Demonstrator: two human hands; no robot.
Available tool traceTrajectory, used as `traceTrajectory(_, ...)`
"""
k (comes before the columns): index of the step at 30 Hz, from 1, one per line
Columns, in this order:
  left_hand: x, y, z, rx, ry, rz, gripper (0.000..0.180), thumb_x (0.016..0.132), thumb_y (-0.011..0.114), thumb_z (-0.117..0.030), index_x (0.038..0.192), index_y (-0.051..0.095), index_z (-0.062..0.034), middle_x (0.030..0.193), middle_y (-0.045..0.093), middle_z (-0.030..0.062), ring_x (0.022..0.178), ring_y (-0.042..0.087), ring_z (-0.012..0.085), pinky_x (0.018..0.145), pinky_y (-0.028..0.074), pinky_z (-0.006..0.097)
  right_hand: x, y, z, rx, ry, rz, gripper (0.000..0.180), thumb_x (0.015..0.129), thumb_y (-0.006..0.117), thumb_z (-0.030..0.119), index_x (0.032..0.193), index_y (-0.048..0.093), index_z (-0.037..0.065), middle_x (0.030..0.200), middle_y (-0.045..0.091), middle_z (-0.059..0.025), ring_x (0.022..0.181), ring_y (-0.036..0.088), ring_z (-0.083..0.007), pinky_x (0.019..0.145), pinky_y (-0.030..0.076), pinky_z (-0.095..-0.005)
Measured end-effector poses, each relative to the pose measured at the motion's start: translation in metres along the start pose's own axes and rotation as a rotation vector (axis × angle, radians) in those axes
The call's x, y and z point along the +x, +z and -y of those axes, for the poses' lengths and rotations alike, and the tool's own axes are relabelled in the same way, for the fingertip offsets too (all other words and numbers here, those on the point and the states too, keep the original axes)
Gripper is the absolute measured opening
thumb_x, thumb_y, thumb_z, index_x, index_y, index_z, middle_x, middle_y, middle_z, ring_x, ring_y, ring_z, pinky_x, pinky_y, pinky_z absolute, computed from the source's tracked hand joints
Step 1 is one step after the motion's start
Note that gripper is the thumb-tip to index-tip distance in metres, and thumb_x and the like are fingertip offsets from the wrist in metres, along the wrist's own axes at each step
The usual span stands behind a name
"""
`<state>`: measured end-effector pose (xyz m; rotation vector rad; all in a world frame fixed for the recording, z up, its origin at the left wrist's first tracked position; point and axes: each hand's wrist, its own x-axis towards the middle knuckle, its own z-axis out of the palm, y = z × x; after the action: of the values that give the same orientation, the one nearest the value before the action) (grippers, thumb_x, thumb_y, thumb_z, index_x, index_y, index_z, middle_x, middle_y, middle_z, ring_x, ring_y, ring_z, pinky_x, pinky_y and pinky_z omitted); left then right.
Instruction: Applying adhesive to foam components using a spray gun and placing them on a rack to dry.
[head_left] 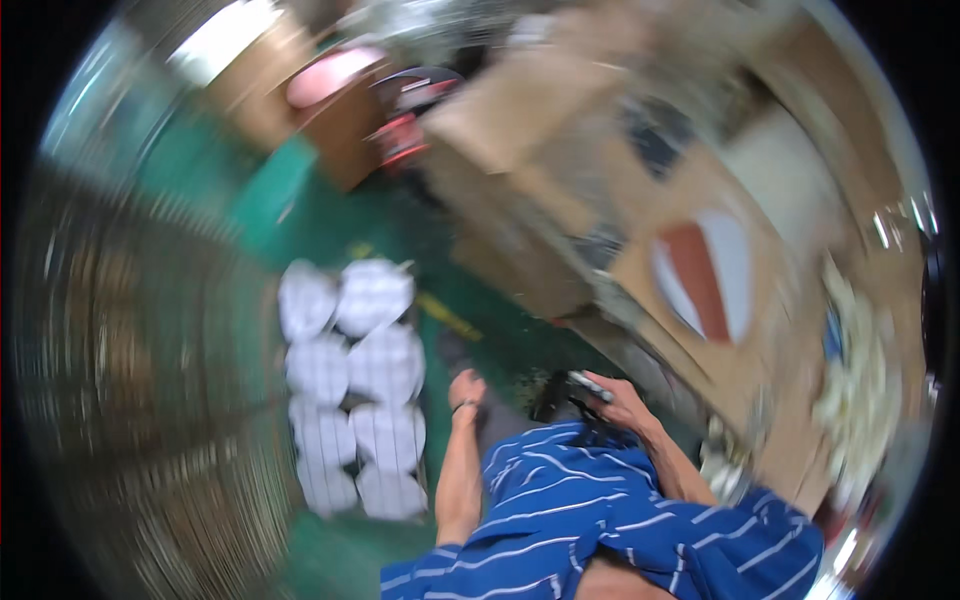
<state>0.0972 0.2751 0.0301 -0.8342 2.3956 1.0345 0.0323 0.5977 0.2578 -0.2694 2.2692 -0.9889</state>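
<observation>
My right hand (622, 404) is closed in front of my waist, around a small black-and-silver tool (591, 386) whose exact kind is blurred. Dark strands or folds hang just below that hand. My left hand (467, 388) hangs low beside my leg, near the stacked white rounded pieces (386, 362); it seems apart from them. Motion smears its fingers, and no held thing shows there. The white pieces stand in two columns on the green floor to my left.
At the right, a cardboard-covered table (690, 365) bears an oval white-and-brown piece (703, 277) and a pale heap (860, 400). Cardboard boxes (540, 105) sit beyond. A brown box (340, 130) holds something pink at the far left. Blurred stacks (130, 400) line the left side.
</observation>
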Motion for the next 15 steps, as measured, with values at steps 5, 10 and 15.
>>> traceTrajectory(5,0.014,0.049,-0.135,0.066,0.434,0.127,0.040,0.088,0.065,-0.024,0.123,0.070,-0.0071,0.110,0.073,0.0139,0.105,0.068,0.0318,0.093,0.054,0.044,-0.093,-0.032,-0.033,0.219,-0.050,-0.472,0.059,0.087,0.074,0.005,0.144,0.057,0.009,0.119,0.070,-0.0233,0.101,0.070,-0.0367,0.089,0.054,-0.0365)
traceTrajectory(10,-0.005,0.128,-0.290,-0.084,0.974,0.106,0.023,0.090,0.070,-0.015,0.112,0.072,-0.0068,0.093,0.070,0.0134,0.086,0.069,0.0284,0.080,0.055,0.039,-0.192,-0.072,-0.051,0.312,0.108,-0.771,0.057,0.087,0.075,0.009,0.141,0.058,0.002,0.125,0.069,-0.0225,0.109,0.069,-0.0370,0.095,0.054,-0.0378)
traceTrajectory(15,0.061,0.209,-0.402,-0.302,0.728,0.095,0.031,0.087,0.073,-0.024,0.109,0.070,-0.0030,0.084,0.069,0.0109,0.080,0.063,0.0205,0.076,0.051,0.036,-0.257,-0.075,-0.063,0.452,0.185,-0.999,0.057,0.087,0.073,0.003,0.142,0.058,0.003,0.125,0.069,-0.0218,0.107,0.070,-0.0345,0.093,0.053,-0.0368)
